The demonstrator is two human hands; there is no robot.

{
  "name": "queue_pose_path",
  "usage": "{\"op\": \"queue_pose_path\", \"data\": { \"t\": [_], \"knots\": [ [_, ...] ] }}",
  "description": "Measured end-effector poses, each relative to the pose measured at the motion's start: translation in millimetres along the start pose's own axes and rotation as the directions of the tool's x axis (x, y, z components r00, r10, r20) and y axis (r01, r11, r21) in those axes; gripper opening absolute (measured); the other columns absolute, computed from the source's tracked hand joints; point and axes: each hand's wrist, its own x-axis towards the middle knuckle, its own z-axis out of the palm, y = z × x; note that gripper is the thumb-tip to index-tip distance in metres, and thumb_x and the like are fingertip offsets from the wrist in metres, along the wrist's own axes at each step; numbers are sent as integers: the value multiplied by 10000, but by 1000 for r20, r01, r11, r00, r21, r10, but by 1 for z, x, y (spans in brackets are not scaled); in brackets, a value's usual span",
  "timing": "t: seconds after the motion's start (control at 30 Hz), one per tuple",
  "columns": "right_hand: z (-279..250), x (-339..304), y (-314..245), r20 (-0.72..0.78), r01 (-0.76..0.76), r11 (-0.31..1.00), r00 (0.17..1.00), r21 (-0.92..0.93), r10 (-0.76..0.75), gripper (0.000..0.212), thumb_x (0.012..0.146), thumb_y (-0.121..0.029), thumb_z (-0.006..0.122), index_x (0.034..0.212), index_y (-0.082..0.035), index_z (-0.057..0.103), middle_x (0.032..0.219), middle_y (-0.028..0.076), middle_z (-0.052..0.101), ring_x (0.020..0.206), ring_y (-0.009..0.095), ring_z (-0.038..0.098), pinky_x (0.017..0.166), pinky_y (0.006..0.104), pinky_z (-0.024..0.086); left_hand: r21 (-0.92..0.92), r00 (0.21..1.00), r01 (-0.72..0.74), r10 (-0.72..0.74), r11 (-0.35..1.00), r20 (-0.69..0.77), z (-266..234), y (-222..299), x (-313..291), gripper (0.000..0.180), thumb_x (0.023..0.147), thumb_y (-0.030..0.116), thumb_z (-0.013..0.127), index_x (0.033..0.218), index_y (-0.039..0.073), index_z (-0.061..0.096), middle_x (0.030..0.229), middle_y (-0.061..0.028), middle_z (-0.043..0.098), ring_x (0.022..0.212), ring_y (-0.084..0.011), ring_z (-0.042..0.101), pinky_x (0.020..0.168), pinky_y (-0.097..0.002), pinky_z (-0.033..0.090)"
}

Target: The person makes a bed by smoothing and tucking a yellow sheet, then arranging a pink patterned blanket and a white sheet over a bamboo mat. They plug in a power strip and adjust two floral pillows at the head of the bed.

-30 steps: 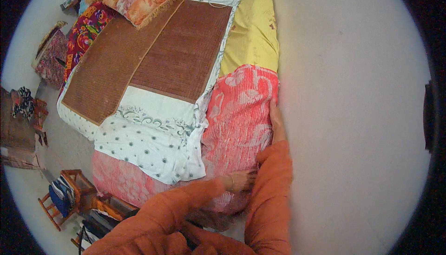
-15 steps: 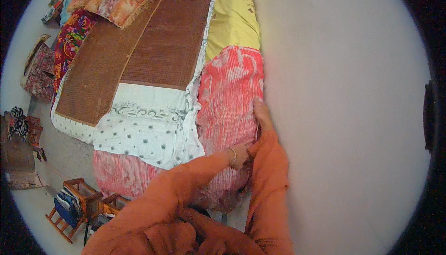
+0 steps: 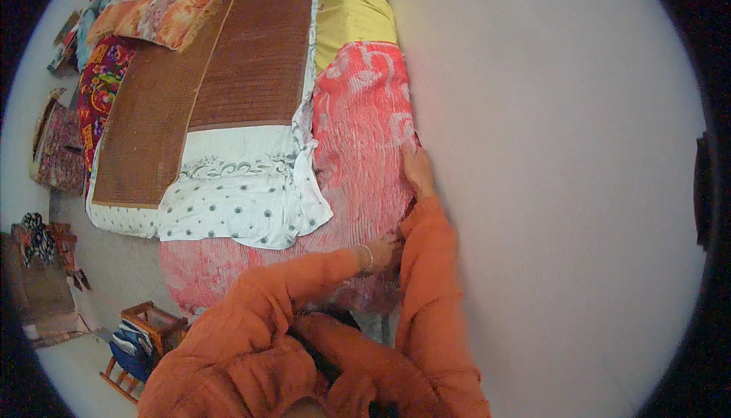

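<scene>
A red-and-white ribbed bed cover (image 3: 358,151) lies over the lower and right part of a bed, beside the wall. My right hand (image 3: 417,168) is at the cover's right edge, closed on the fabric next to the wall. Nearer to me, my left hand (image 3: 381,253), with a bangle at the wrist, grips the same edge low down near the corner. My right sleeve partly hides its fingers. A white patterned sheet (image 3: 251,216) lies over the cover to the left, with brown woven mats (image 3: 247,60) on it.
Close along the bed's right side runs a pale wall (image 3: 548,189). Yellow cloth (image 3: 354,7) covers the far right. An orange fringed pillow (image 3: 175,14) and a dark floral cloth (image 3: 99,94) lie at the left. A wooden chair (image 3: 152,327) with folded clothes stands lower left.
My view has shifted, so the bed sits farther left and higher. My right hand stays at the cover's wall-side edge, and my left hand remains near the corner.
</scene>
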Motion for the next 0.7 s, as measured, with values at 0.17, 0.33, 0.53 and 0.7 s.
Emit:
{"op": "queue_pose_path", "data": {
  "t": [0.17,0.33,0.53,0.7],
  "knots": [
    [34,-71,12,-225,375,722,779,-582,-585,534,797,-284,538,1141,106,420,1214,284,415,1132,406,387,960,427,303,-122,943,150,-179,981,-280,32,-12,-13,375,688,338,585,989,124,648,1221,-65,468,1195,-310,318,1048,-530,82],
    [30,-71,34,-289,261,833,852,-488,-436,478,798,-240,552,1114,97,430,1146,285,449,1063,410,422,906,442,347,-158,918,111,-162,981,-361,21,-14,-27,524,705,280,581,1194,111,496,1301,-88,379,1285,-304,208,1048,-535,94],
    [20,-52,30,-156,111,933,973,-343,-173,438,808,-262,543,1049,92,451,956,271,548,919,431,506,803,486,402,-129,911,146,-184,981,-369,8,-11,-38,575,702,254,593,1246,143,443,1368,-79,296,1316,-284,148,1050,-535,87],
    [34,-58,41,-190,206,900,936,-384,-295,430,800,-213,532,1096,76,414,1092,279,473,1014,405,456,869,444,377,-67,925,174,-187,982,-330,10,-12,-50,574,721,235,581,1265,151,422,1378,-78,276,1315,-281,151,1054,-527,75]
  ]
}}
